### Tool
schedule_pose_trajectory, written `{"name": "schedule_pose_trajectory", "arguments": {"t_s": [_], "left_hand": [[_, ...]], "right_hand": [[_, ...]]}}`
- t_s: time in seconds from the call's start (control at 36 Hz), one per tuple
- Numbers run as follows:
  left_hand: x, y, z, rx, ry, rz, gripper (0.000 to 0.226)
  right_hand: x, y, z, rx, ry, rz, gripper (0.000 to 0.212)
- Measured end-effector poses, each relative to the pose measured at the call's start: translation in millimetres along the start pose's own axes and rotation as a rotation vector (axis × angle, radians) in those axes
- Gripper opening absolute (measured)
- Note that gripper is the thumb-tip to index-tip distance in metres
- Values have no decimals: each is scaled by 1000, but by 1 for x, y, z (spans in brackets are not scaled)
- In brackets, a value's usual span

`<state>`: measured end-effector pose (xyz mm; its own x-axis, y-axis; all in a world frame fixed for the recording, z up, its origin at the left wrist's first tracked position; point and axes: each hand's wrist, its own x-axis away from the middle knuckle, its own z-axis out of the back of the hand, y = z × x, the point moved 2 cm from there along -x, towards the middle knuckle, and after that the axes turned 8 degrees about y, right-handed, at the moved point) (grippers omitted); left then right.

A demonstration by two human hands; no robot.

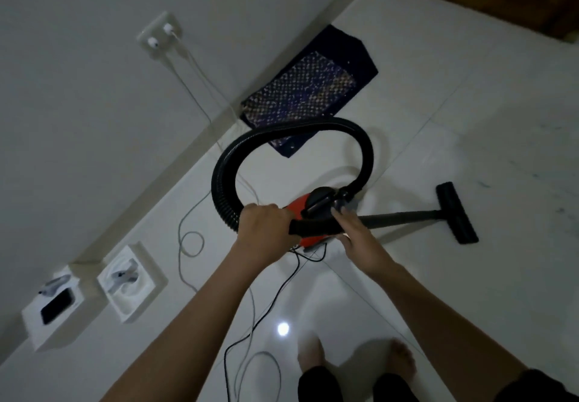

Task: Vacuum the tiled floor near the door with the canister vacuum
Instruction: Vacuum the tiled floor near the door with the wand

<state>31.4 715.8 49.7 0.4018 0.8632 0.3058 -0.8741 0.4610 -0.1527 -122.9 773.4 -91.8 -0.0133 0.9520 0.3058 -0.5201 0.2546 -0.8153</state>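
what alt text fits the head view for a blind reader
Seen from above, a person's left hand grips the handle of a red canister vacuum while the right hand rests at the wand, fingers toward the canister. The black hose arches in a loop; the floor head sits on white tiled floor near a dark mat.

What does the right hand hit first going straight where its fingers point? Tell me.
The red canister vacuum: the right hand's fingers point at its black top and seem about to touch it, though depth is unclear.

Two bare forearms (194,323), black shorts (316,386) at the knees, bare feet (308,354)
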Motion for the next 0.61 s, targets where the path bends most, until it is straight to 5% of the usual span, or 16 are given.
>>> {"name": "schedule_pose_trajectory", "arguments": {"t_s": [0.11, 0.19, 0.28, 0.36, 0.53, 0.61], "left_hand": [[2, 20, -11, 190, -39, 101, 28], [8, 34, -24, 316, -105, 181, 31], [16, 45, -37, 468, -191, 254, 36], [25, 55, -47, 593, -273, 248, 37], [28, 64, -52, 916, -534, 116, 17], [22, 72, -49, 1010, -655, 88, 30]], "right_hand": [[24, -8, 4, -137, 160, -159, 51], [33, -10, -2, -336, 328, -448, 55], [34, -10, -11, -724, 398, -679, 52], [34, -7, -16, -1125, 496, -706, 40], [38, -1, -6, -1186, 502, -711, 28], [39, 2, 3, -1188, 517, -699, 20]]}}
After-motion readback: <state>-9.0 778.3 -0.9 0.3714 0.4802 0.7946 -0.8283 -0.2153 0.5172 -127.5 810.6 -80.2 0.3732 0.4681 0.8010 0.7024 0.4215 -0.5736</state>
